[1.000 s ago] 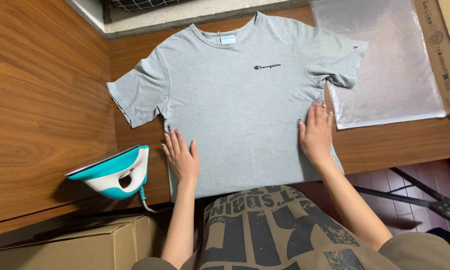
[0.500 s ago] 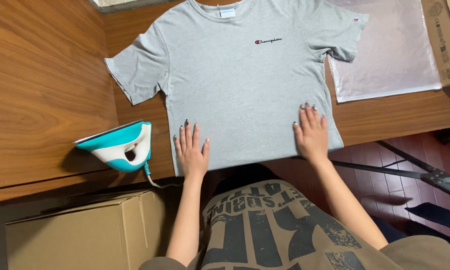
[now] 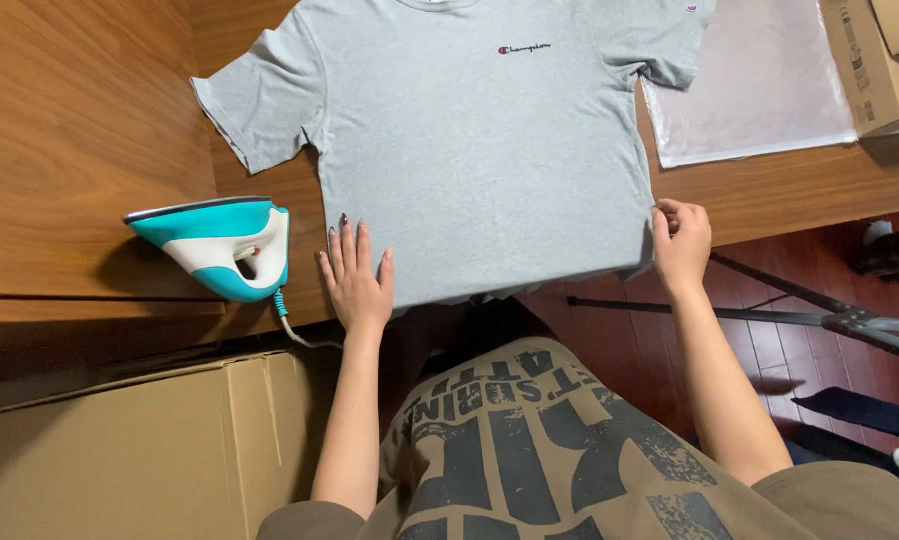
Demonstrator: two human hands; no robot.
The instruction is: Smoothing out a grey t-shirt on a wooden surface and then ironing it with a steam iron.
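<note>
On the wooden bench (image 3: 89, 120) a grey t-shirt (image 3: 479, 150) lies flat, face up, collar at 12 o'clock and hem at the bench's near edge at 6. The left hand (image 3: 357, 280) presses flat on the hem's lower left corner, fingers spread apart and clamped on nothing, which looks like it's just pinning the cloth so it doesn't slide. The right hand (image 3: 681, 243) is at the lower right corner around 4 o'clock, fingers pinched together on the shirt's side edge, probably to pull the fabric taut. A teal and white iron (image 3: 219, 248) sits tipped on its side at 9 o'clock, just beside the left hand but not touching the shirt, cord trailing off the bench's edge. A clear plastic sheet (image 3: 759, 80) lies at 2 o'clock, cardboard box (image 3: 119, 450) below at 7.
</note>
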